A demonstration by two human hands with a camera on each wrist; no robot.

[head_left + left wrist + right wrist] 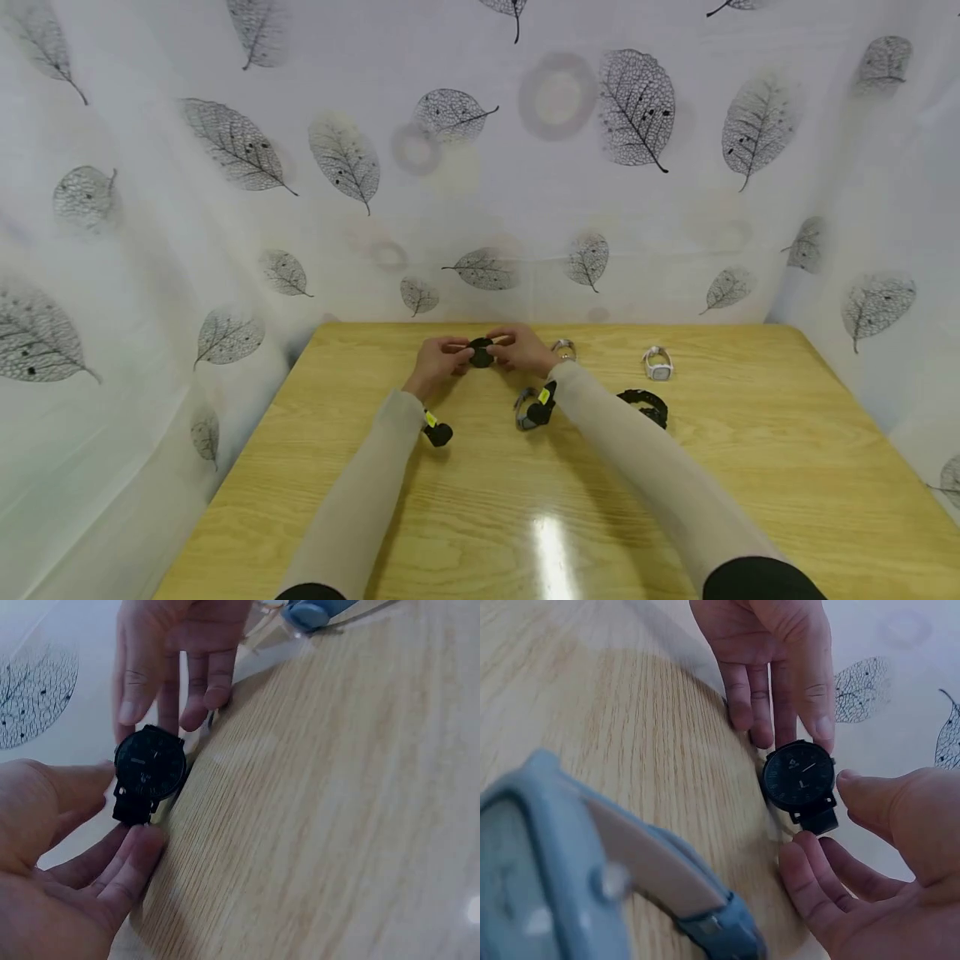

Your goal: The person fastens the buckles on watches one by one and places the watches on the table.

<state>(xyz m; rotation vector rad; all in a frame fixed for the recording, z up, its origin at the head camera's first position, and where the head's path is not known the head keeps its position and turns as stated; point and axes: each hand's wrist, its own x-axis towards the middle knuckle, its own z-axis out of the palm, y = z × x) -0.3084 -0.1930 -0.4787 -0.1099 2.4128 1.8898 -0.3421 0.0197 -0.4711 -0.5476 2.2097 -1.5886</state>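
A black wristwatch with a round dark dial is held between both hands near the table's back edge. My left hand grips its left side, with the thumb by the case and fingertips at the strap in the left wrist view. On the opposite side, my right hand holds it the same way, as the right wrist view shows. The dial faces up toward the cameras. Below the right wrist stands a blue-grey watch, large in the right wrist view's foreground.
Behind the right hand lies a silver-toned watch, partly hidden. A white watch stands farther right, and a black-strapped watch sits by the right forearm, which partly covers it. A leaf-patterned curtain hangs behind the wooden table.
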